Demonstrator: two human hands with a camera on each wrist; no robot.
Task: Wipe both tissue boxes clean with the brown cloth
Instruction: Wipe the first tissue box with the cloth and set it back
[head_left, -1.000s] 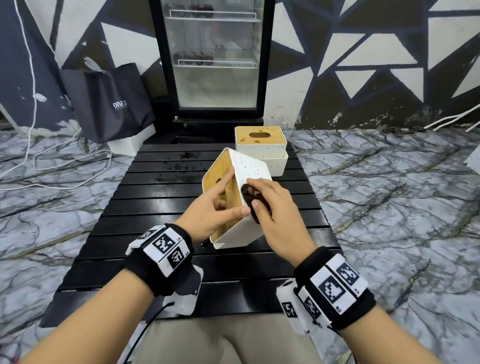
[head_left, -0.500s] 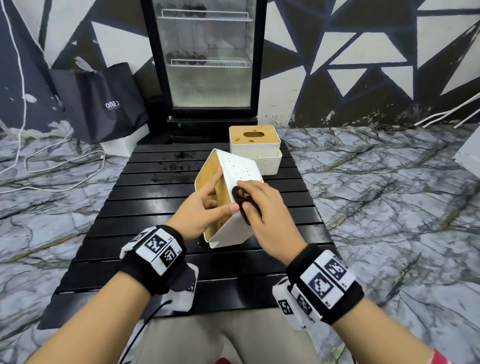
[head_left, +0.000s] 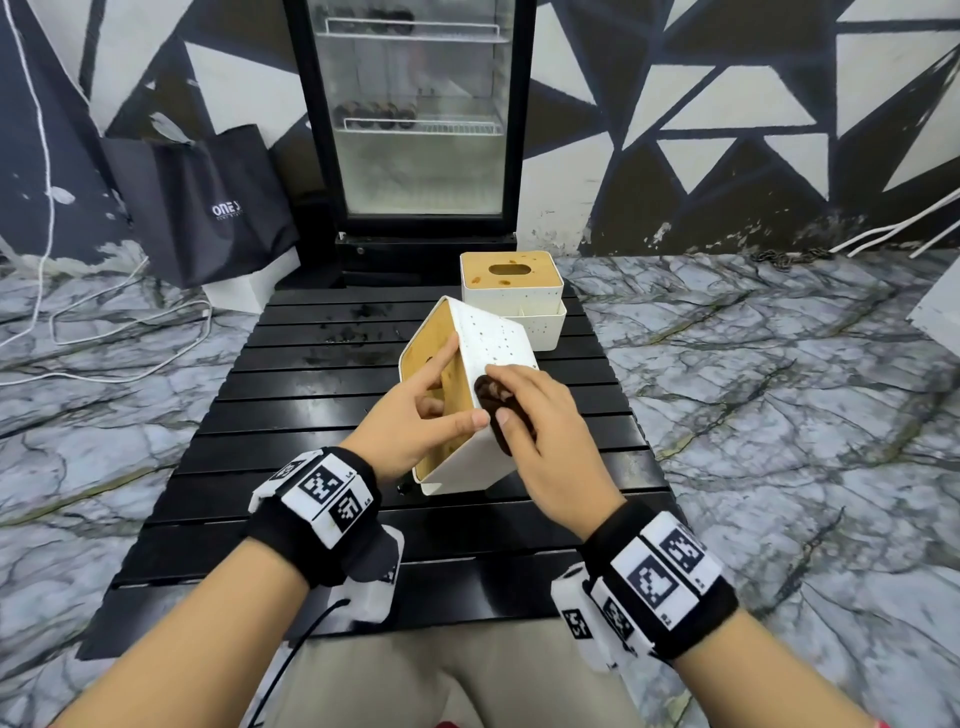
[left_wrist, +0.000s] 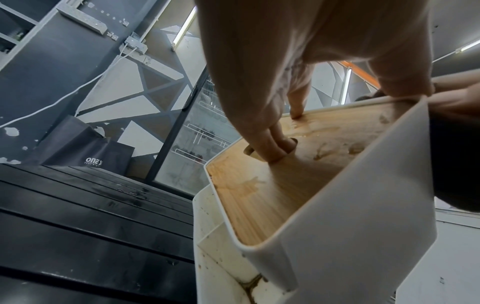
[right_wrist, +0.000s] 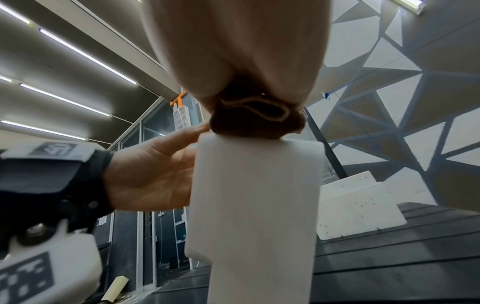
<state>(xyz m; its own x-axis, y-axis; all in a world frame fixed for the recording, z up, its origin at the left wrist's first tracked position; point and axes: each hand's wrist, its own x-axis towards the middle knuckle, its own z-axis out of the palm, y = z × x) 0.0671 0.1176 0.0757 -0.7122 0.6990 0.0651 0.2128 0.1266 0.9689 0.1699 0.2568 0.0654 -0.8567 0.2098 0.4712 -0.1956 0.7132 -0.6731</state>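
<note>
The near tissue box (head_left: 498, 332), white with a stained wooden lid (left_wrist: 285, 185), stands tilted on one lower edge on the black slatted table (head_left: 311, 389). My left hand (head_left: 447, 400) grips it, with two fingers (left_wrist: 272, 148) hooked into the lid slot and the thumb on the box's edge. My right hand (head_left: 519, 400) holds the bunched brown cloth (head_left: 491, 395) and presses it against the box's speckled white side. The right wrist view shows the cloth (right_wrist: 257, 123) sitting on top of the box (right_wrist: 259, 195). The second tissue box (head_left: 511, 275) stands upright behind, its lid spotted with stains.
Dark smears mark the table's far left slats (head_left: 358, 332). Beyond the table stands a glass-door fridge (head_left: 415, 130), and left of it a black bag (head_left: 208, 208). White cables (head_left: 104, 322) lie on the marble floor to the left.
Both hands stay on the tilted box. The cloth has shifted only slightly on the white side, and the head view has swung a little.
</note>
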